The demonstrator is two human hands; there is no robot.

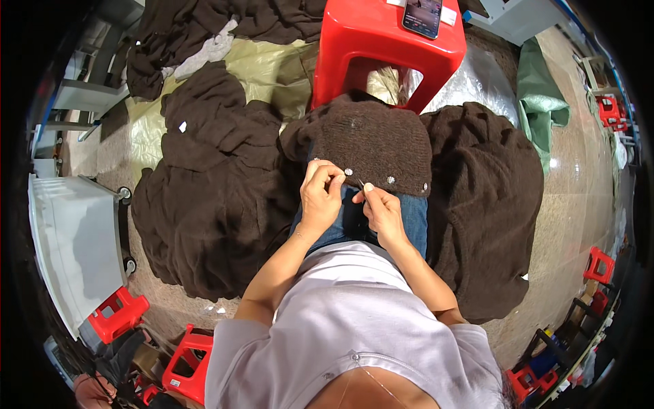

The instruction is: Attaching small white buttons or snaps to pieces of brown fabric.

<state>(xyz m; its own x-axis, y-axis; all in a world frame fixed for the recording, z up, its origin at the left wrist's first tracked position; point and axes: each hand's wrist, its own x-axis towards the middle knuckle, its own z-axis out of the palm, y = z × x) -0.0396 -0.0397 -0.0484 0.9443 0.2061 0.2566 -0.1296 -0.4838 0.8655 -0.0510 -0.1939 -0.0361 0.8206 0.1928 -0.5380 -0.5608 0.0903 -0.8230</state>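
1. We saw the brown cardigan (381, 146) lying across the lap, its buttoned edge toward the hands.
2. Left hand (320, 194): fingers pinched together on the cardigan's edge.
3. Right hand (383, 213): fingertips closed on something thin; we could not tell what.
4. A phone (422, 15) lay on the red stool (381, 48) beyond the cardigan.

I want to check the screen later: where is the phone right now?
In the head view, the phone lies on top of the red stool at the upper middle, just beyond the brown knitted garment on the person's lap.
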